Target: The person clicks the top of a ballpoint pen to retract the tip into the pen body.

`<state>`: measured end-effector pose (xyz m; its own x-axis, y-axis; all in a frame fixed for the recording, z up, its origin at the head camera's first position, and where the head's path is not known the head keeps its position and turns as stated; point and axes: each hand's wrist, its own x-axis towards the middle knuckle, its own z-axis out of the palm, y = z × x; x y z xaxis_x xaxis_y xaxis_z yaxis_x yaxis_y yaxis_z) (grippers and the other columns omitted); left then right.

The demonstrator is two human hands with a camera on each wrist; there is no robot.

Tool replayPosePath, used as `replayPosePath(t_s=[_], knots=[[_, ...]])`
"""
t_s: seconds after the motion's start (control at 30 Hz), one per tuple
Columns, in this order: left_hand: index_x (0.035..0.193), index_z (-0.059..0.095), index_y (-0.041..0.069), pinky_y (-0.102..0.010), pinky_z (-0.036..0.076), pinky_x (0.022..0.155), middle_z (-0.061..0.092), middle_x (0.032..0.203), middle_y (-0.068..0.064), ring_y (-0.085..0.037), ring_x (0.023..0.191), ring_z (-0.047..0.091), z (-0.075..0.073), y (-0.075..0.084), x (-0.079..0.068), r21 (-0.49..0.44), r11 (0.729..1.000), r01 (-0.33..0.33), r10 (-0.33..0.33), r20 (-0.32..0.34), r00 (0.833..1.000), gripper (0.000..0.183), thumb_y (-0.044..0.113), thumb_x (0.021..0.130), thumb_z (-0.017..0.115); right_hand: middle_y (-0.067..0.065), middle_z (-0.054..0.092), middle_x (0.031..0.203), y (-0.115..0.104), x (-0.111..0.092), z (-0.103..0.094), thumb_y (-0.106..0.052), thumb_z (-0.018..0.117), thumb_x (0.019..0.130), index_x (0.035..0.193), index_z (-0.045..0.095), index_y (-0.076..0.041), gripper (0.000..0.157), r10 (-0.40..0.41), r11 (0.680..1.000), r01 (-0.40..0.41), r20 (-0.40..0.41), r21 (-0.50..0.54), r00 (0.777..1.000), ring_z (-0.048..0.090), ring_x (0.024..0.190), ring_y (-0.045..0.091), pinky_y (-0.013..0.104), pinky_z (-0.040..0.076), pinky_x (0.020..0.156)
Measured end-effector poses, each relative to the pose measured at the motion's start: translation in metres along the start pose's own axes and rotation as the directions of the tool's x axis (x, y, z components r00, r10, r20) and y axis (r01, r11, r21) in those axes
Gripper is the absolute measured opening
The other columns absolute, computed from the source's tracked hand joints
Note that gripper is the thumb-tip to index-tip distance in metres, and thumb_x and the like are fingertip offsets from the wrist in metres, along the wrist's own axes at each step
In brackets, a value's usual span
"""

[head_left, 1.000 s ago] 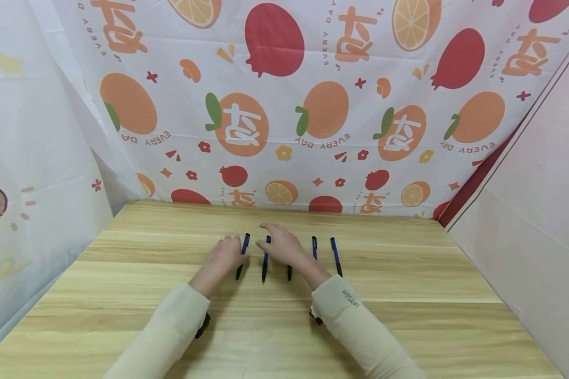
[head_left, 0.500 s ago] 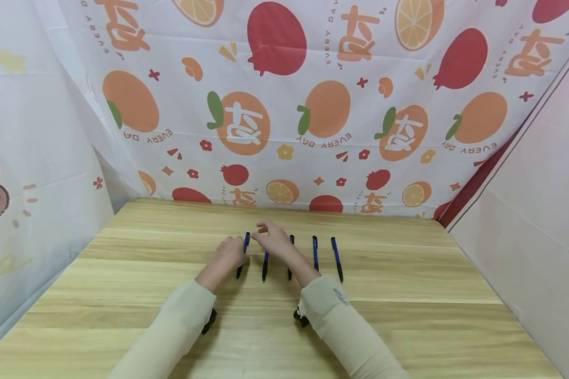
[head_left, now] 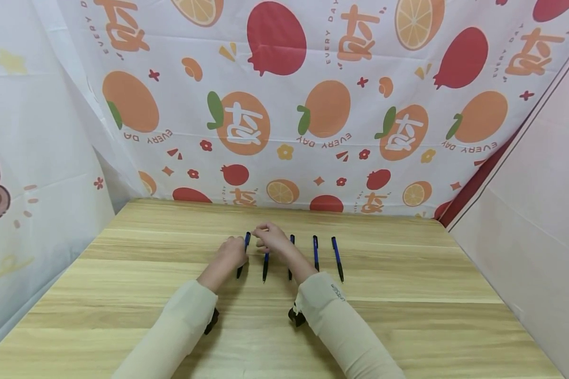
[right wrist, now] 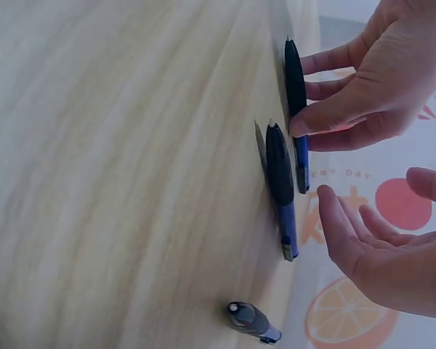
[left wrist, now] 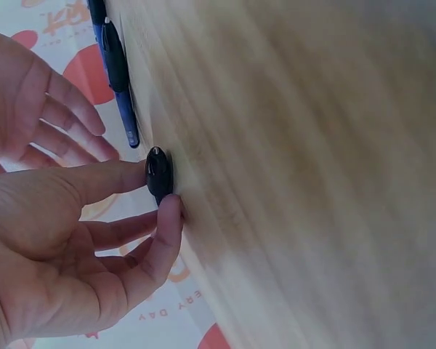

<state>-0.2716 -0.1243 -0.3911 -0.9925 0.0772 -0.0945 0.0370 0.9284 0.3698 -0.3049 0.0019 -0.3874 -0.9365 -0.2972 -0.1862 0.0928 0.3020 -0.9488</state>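
My left hand (head_left: 226, 257) pinches the leftmost pen (head_left: 247, 240) between thumb and fingers. That blue pen, with its black grip, lies lengthwise on the table; in the left wrist view its black tip end (left wrist: 158, 173) points toward the camera. To its right is a second blue and black pen (head_left: 265, 270), its upper part hidden by my right hand (head_left: 273, 240). Fingers loosely spread and holding nothing, the right hand hovers near that pen's far end. In the right wrist view, the left thumb (right wrist: 323, 116) presses against the leftmost pen's side.
Three more matching pens continue the row to the right: one partly behind my right wrist (head_left: 292, 239), another pen (head_left: 315, 250), and the rightmost pen (head_left: 337, 260). A fruit-patterned curtain (head_left: 284, 116) hangs behind the wooden table (head_left: 408, 326).
My right hand has shifted left, baring the third pen's far end and covering more of the second pen. The left hand has edged slightly right, still at the leftmost pen.
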Motion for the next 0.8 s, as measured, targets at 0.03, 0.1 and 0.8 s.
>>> replayPosePath(t_s=[0.03,0.1,0.8], knots=[[0.096,0.054,-0.012,-0.037,0.047,0.064,0.051,0.084,-0.021,-0.029,0.075,0.053,0.000,0.001,0.000,0.001,1.000,0.001,-0.001,0.006,1.000,0.021,0.001,0.082,0.062,0.013,0.056,0.112,0.001,0.000,0.000,-0.026,0.054,0.094,0.125,0.048,-0.002,0.040,0.002,1.000,-0.002,-0.001,0.000,1.000,0.058,0.097,0.030,0.041,0.050,0.078],[0.095,0.053,-0.011,-0.034,0.047,0.061,0.051,0.083,-0.020,-0.028,0.072,0.053,-0.001,0.002,-0.001,-0.004,1.000,0.008,-0.008,0.014,1.000,0.019,0.000,0.082,0.061,0.013,0.057,0.111,0.002,0.001,0.001,-0.026,0.053,0.094,0.122,0.050,-0.003,0.036,0.004,1.000,-0.004,-0.002,-0.014,1.000,0.059,0.096,0.030,0.040,0.051,0.076],[0.082,0.051,-0.004,-0.029,0.047,0.053,0.053,0.072,-0.011,-0.022,0.061,0.054,-0.001,-0.005,0.004,-0.207,0.977,0.047,-0.046,0.010,0.999,0.017,0.006,0.082,0.065,0.022,0.053,0.118,0.002,0.004,-0.006,-0.020,0.053,0.093,0.119,0.049,0.002,0.034,0.051,0.993,-0.055,0.037,0.101,0.998,0.057,0.100,0.035,0.041,0.050,0.079]])
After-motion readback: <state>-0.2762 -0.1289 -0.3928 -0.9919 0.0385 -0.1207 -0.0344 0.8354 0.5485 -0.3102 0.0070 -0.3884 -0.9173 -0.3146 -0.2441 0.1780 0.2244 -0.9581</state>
